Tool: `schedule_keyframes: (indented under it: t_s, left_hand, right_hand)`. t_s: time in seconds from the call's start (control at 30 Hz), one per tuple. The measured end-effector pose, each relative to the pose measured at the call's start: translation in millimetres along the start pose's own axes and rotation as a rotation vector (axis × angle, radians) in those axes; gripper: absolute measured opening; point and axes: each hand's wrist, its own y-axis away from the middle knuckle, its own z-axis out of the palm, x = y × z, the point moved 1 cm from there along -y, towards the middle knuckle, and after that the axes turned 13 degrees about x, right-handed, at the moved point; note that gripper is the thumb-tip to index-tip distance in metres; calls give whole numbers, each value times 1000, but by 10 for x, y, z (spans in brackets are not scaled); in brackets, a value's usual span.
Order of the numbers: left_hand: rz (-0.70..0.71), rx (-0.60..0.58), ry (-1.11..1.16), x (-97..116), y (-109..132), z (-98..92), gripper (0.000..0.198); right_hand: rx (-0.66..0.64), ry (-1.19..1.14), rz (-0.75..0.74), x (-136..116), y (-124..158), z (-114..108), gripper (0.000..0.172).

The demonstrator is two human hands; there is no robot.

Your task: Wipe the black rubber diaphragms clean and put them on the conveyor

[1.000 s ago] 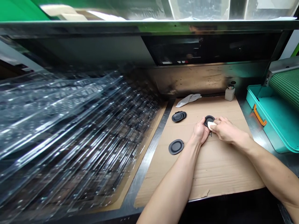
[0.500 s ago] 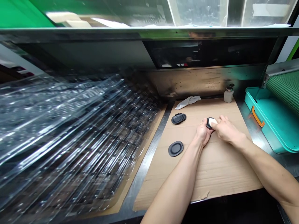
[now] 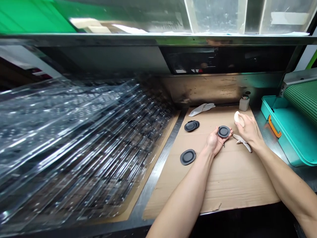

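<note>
My left hand (image 3: 215, 141) holds a dark grey oval disc (image 3: 224, 131) with a raised rim, its face turned up and the fingers beneath it. To the right, my right hand (image 3: 249, 129) pinches a white round pad (image 3: 237, 118), apart from the disc. Below the right hand lies a slim whitish piece (image 3: 242, 142), its kind unclear. Another dark oval disc (image 3: 187, 157) rests on the cardboard (image 3: 237, 185) left of my left forearm. Farther back sits a small overlapping group of similar discs (image 3: 191, 126).
A white cloth (image 3: 201, 109) and a small bottle with a metal top (image 3: 244, 102) stand at the back. Stacked clear plastic trays (image 3: 99, 148) fill the left side. On the right are a teal bin (image 3: 294, 138) with an orange latch and a green mesh belt (image 3: 303, 91).
My right hand has lifted the white pad off the disc and moved right, uncovering the disc's face. The left hand keeps the disc. The slim whitish piece now shows.
</note>
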Motion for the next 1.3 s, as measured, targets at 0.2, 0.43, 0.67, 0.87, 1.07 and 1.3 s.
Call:
schedule_keyframes:
  t_s: [0.2, 0.43, 0.67, 0.87, 1.07, 1.3]
  left_hand:
    - [18, 9, 77, -7, -36, -11, 42]
    - [9, -73, 72, -55, -29, -16, 43]
    - [8, -57, 81, -65, -11, 16, 44]
    - [-40, -55, 57, -40, -7, 0, 46]
    - [-53, -46, 102, 79, 42, -53, 44]
    - [-162, -50, 229, 200, 58, -97, 54]
  right_hand:
    - [-136, -155, -49, -208, 228, 228, 39]
    - [-221, 99, -17, -570, 337, 206, 38]
    - [-300, 184, -4, -673, 336, 156, 41]
    - [-346, 232, -83, -652, 310, 126, 41]
    - [-182, 389, 160, -67, -9, -113, 38]
    - [-204, 384, 228, 195, -84, -124, 44]
